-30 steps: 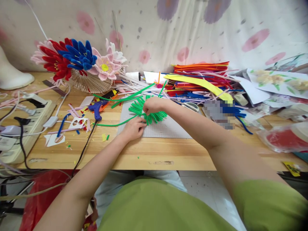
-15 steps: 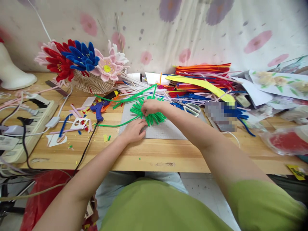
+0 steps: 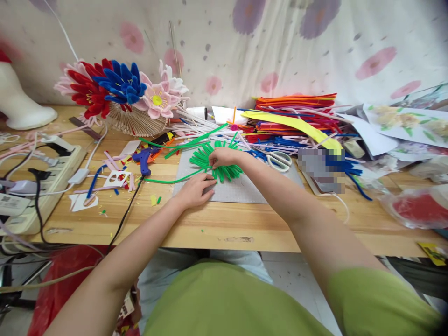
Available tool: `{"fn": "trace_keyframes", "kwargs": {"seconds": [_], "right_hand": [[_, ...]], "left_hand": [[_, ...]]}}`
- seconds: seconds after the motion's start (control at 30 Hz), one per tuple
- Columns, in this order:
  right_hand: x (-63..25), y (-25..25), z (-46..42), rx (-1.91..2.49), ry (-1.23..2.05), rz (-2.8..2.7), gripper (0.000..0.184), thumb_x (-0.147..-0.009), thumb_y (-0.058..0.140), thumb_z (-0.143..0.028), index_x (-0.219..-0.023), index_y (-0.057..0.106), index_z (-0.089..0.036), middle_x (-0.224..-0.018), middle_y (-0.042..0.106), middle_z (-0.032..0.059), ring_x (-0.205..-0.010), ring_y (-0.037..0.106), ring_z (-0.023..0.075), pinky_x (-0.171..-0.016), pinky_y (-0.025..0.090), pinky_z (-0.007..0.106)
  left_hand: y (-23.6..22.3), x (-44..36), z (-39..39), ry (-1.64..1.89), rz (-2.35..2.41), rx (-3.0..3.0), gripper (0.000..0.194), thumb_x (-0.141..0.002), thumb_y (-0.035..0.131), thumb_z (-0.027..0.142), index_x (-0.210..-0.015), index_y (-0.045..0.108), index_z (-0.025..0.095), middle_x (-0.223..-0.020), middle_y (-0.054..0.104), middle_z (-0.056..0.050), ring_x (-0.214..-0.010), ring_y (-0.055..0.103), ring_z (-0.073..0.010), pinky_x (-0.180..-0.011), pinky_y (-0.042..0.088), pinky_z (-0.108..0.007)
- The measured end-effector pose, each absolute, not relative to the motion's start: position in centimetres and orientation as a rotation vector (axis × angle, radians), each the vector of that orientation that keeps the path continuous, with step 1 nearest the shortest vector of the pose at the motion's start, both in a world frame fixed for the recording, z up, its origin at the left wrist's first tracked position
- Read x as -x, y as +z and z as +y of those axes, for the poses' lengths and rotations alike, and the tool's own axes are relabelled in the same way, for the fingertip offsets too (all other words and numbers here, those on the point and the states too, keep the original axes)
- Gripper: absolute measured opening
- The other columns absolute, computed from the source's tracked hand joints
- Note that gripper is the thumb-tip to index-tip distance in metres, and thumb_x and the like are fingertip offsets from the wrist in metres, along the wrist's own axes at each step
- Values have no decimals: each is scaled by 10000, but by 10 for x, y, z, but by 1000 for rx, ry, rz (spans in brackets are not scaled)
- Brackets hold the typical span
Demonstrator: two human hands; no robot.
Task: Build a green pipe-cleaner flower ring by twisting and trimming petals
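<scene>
Two bare hands meet at a bushy green bundle [image 3: 224, 174], which lies on the grey mat [image 3: 245, 192], around the middle of the table [image 3: 196, 225] and back from its near edge. Right hand [image 3: 224, 157] has its fingers drawn together in a pinch on the bundle; left hand [image 3: 194, 190] rests at its near left side, thumb apart from the fingers, and whether it grips anything I cannot tell. Little has changed in the last moment: the short green piece [image 3: 234, 138] behind the bundle, upright just before, now leans right, which suggests the bundle is being turned or adjusted in place. White-handled scissors [image 3: 279, 161] lie untouched on the mat's far right part.

As for containers, a clear plastic bag [image 3: 434, 195] at the table's right end shows something red [image 3: 412, 208] inside. Below the table's near left corner hangs a red bag [image 3: 58, 291]; its contents are hidden.
</scene>
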State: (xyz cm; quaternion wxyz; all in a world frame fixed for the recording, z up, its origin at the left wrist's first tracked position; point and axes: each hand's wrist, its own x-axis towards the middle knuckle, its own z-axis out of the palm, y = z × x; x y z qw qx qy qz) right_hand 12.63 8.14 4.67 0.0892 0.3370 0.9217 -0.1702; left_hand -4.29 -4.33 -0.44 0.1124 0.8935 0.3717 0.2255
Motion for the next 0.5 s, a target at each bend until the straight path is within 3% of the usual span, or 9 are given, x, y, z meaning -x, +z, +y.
{"fn": "trace_keyframes", "kwargs": {"seconds": [0.2,0.37,0.5], "right_hand": [[-145,55,83,-1200,-812,2768,228,-744,586,-273,-905,661,-128,-842,678,32,-741,563,116,-643,370,210],[-158,55,83,-1353,-997,2834,196,-724,588,-302,-819,633,-136,-721,623,-1,-653,517,105,-611,364,216],[-164,47,78,-1468,-1070,2948,158,-705,591,-295,-749,608,-144,-677,595,-7,-633,503,112,-611,366,229]], "left_hand": [[3,34,-38,914,1629,-2354,256,-813,557,369,-926,673,171,-928,673,-75,-929,593,-203,-845,441,-325],[10,15,-33,685,1862,-2144,302,-793,582,436,-937,680,189,-832,693,-58,-797,600,-195,-673,395,-285],[12,7,-25,617,1854,-2127,275,-842,521,395,-781,683,182,-783,687,-60,-732,588,-179,-612,338,-273]]}}
